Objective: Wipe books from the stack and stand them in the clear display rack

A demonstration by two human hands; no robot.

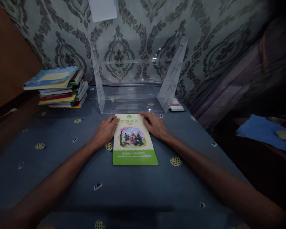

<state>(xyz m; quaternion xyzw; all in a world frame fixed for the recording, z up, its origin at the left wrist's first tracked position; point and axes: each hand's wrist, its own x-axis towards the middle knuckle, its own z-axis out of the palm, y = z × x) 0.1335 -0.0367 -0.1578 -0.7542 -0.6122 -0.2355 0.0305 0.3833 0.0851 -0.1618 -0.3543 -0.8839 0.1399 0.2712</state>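
Observation:
A thin book [132,138] with a cream cover, green Chinese title, a picture of people under a pink tree and a green band along its bottom lies in front of me on the table, its cover facing up. My left hand [106,128] is closed at the upper left edge of the book, fingertips against the cover. At the upper right corner, my right hand [155,125] has its fingers bent over the edge. The undersides of both hands are hidden.
Just behind the book stands a clear acrylic tiered rack [131,71] against the patterned wall. A stack of books [62,89] is at the back left. A small pixelated object [176,105] sits right of the rack. A dark blue patterned cloth [69,178] covers the table.

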